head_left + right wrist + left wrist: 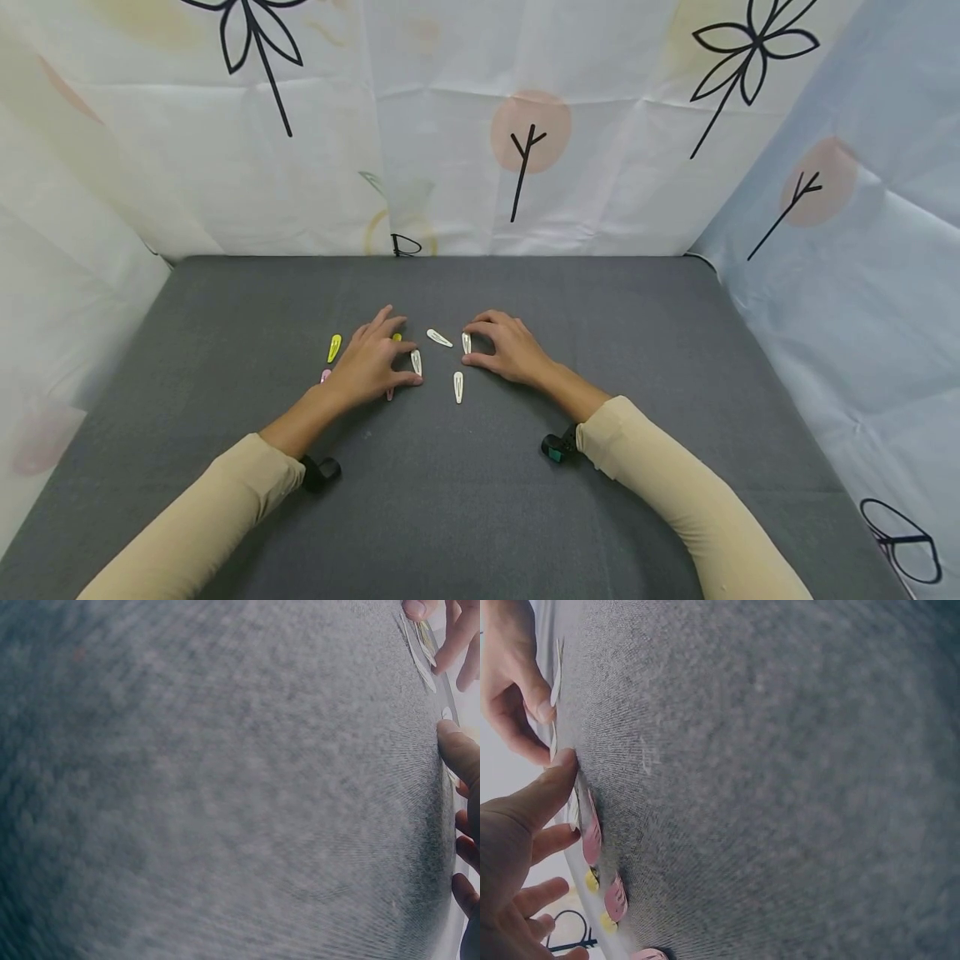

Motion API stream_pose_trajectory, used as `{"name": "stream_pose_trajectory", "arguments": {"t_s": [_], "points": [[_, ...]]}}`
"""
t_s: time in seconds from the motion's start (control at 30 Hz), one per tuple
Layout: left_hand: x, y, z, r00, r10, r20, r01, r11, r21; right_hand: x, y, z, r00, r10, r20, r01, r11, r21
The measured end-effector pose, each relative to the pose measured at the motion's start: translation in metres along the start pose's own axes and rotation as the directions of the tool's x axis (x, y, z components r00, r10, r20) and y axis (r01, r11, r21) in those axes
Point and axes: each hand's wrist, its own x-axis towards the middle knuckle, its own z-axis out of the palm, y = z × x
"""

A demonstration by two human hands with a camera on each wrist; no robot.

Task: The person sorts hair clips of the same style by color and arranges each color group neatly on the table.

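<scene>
My left hand (367, 362) holds a white snap hair clip (417, 362) by its two ends, between thumb and index finger, at the cloth; its other fingers are spread. To the right, my right hand (512, 348) has another white hair clip (467, 342) between thumb and index finger. Between the hands lie two more white clips, one slanted (438, 337) and one upright in view, nearer (458, 388). In the left wrist view, a pink hair clip (592, 838) lies beside the left thumb. The right wrist view shows little of the right hand's clip.
Left of and partly under the left hand lie a yellow clip (334, 347), a second yellow clip (397, 337) and pink clips (326, 376). Everything lies on a dark grey cloth-covered table (465, 508). Patterned white curtains (450, 125) stand behind and at the sides.
</scene>
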Motion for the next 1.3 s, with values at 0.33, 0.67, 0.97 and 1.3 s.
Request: {"name": "stream_pose_trajectory", "arguments": {"t_s": [0.33,0.67,0.97,1.3], "points": [[-0.004,0.006,0.000,0.992,0.126,-0.007,-0.126,0.992,-0.028,0.000,0.000,-0.001,1.000,0.003,-0.001,-0.003,1.000,0.002],[-0.011,0.016,0.005,0.984,0.172,0.039,-0.171,0.985,-0.034,-0.001,0.001,0.000,1.000,-0.004,0.005,0.004,1.000,0.006],[-0.015,0.020,0.006,0.985,0.159,0.064,-0.156,0.986,-0.058,-0.001,0.002,0.000,1.000,0.003,0.004,-0.003,1.000,0.010],[-0.017,0.021,0.006,0.985,0.169,0.027,-0.168,0.985,-0.051,-0.001,0.001,0.001,1.000,0.002,0.006,-0.002,1.000,0.002]]}}
